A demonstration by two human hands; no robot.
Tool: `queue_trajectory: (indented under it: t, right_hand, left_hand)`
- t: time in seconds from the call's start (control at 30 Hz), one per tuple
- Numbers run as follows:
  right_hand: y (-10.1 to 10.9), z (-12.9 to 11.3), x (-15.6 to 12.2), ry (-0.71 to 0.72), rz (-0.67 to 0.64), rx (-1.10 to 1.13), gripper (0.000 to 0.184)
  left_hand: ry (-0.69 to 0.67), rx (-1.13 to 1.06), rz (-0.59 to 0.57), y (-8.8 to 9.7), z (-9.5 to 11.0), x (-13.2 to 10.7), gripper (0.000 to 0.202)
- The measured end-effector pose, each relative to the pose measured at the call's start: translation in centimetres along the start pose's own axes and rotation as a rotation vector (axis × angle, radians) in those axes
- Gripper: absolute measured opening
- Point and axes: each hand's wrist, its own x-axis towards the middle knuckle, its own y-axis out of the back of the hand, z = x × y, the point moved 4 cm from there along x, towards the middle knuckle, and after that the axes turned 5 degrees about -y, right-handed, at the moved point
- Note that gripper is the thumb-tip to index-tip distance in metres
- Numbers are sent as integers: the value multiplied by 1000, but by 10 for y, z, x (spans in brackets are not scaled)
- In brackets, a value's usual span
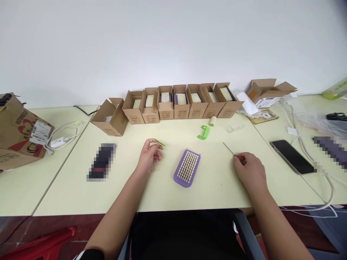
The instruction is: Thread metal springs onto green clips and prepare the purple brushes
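Observation:
My left hand (150,154) rests on the pale yellow table (211,187) with its fingers pinched on a small green piece (159,142). My right hand (249,170) is closed on the near end of a thin metal rod (228,148) that points away to the upper left. Between my hands lies a purple tray (187,168) filled with rows of small cream pegs. A green clip-like part (204,132) and a small cream cylinder (213,121) lie farther back.
A row of several open cardboard boxes (180,102) with cream parts stands along the wall. A larger box (20,131) and a white charger (58,141) are at the left. A black phone (292,156), cables and another open box (268,92) are at the right.

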Motion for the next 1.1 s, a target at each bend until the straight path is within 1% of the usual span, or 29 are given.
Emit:
queue_trajectory:
  t: [0.07, 0.1, 0.23, 0.3, 0.37, 0.47, 0.57, 0.67, 0.87, 1.1]
  right_hand:
    - [-3, -10, -1, -32, -54, 30, 41]
    - [-4, -17, -3, -33, -50, 34, 45]
    - [-3, -42, -22, 79, 81, -19, 84]
    - [-5, -44, -31, 108, 84, -8, 91]
    - [-8, -40, -35, 92, 61, 46, 91]
    - [-11, -31, -32, 48, 39, 133, 88]
    - [-12, -29, -27, 61, 32, 180, 84]
    - [-13, -31, -26, 83, 10, 170, 82]
    - [-15, -33, -25, 95, -20, 85, 82]
    - [-18, -30, -23, 103, -18, 74, 81]
  left_hand:
    - [-5, -4, -21, -1, -4, 0, 33]
    - [-15, -1, -28, -2, -4, 0, 32]
    - [-52, 23, -59, -6, -2, -5, 33]
    - [-65, 37, -87, -8, -2, -7, 35]
    - [-68, 45, -99, -9, -2, -8, 35]
    - [-56, 56, -84, -11, -3, -8, 31]
    - [-45, 84, -56, -11, -3, -8, 22]
    - [-33, 100, -39, -11, -3, -10, 16]
    - [-66, 103, -34, -12, -2, -12, 17]
    - [-90, 130, -67, -12, -5, -9, 28]
